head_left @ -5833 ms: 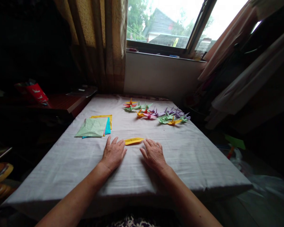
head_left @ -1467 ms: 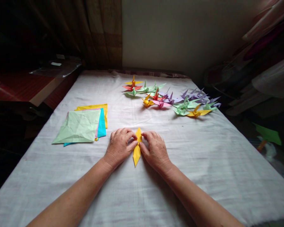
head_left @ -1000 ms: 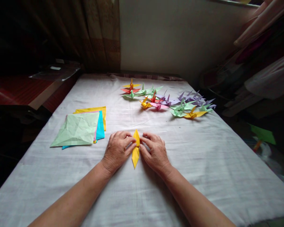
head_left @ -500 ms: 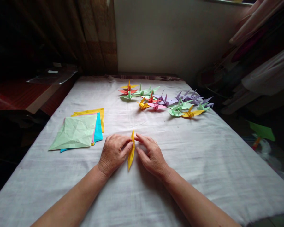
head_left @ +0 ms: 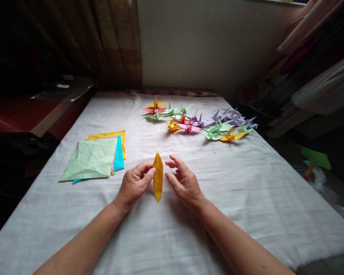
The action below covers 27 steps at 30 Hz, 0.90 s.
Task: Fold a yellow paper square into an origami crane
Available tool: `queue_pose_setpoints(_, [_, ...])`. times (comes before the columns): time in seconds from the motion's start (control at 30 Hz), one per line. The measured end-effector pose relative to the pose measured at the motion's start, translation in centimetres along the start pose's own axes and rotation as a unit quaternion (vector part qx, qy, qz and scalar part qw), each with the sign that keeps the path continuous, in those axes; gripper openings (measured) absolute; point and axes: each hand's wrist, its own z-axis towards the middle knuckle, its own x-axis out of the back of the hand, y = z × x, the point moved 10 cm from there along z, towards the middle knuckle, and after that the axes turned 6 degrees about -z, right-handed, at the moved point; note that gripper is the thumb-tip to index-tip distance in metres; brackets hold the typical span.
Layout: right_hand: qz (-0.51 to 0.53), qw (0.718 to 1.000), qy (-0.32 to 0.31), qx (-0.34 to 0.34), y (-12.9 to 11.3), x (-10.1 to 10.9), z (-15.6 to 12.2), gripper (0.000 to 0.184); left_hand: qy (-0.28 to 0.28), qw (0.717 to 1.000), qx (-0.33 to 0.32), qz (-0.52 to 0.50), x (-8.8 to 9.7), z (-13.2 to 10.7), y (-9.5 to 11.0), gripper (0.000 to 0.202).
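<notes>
Under both hands spreads the white-covered table (head_left: 246, 198), and well beyond the fingertips lies a row of finished paper cranes (head_left: 200, 123) in red, green, purple, pink and yellow. Off to the left of the left hand sits a stack of flat coloured sheets (head_left: 93, 159), a creased green one on top, so by the look of it many pieces are done and several are yet to be started. Between the hands stands the yellow folded piece (head_left: 158, 175), a narrow pointed diamond; judging by its shape it is partway folded, with no wings, neck or tail spread. The left hand (head_left: 133, 185) pinches its left edge between thumb and fingers. The right hand (head_left: 183, 182) hovers just beside it, fingers loosely curled and apart from the paper. Half a second earlier both hands touched the piece, which showed edge-on; now its broad face is turned toward the camera.
</notes>
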Motion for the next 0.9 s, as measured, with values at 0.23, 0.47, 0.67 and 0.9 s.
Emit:
queue_pose_setpoints(0.23, [0.087,0.995,-0.044,-0.031,-0.2,-0.8,-0.2,0.049,-0.042,0.993,0.044,-0.098,-1.4,-0.5,-0.2,0.031])
queue_pose_setpoints(0.47, [0.004,0.995,-0.05,-0.083,1.2,-0.9,0.0,0.048,-0.008,0.982,-0.084,0.17,-0.6,-1.1,1.9,0.033])
queue_pose_setpoints(0.67, [-0.111,0.989,-0.065,-0.078,1.1,-0.9,0.4,0.044,-0.086,0.917,-0.244,0.303,-2.3,-2.1,3.7,0.027])
queue_pose_setpoints(0.9, [-0.159,0.984,-0.075,-0.008,0.4,-1.0,0.4,0.033,-0.123,0.911,-0.218,0.327,-2.8,-1.8,2.5,0.029])
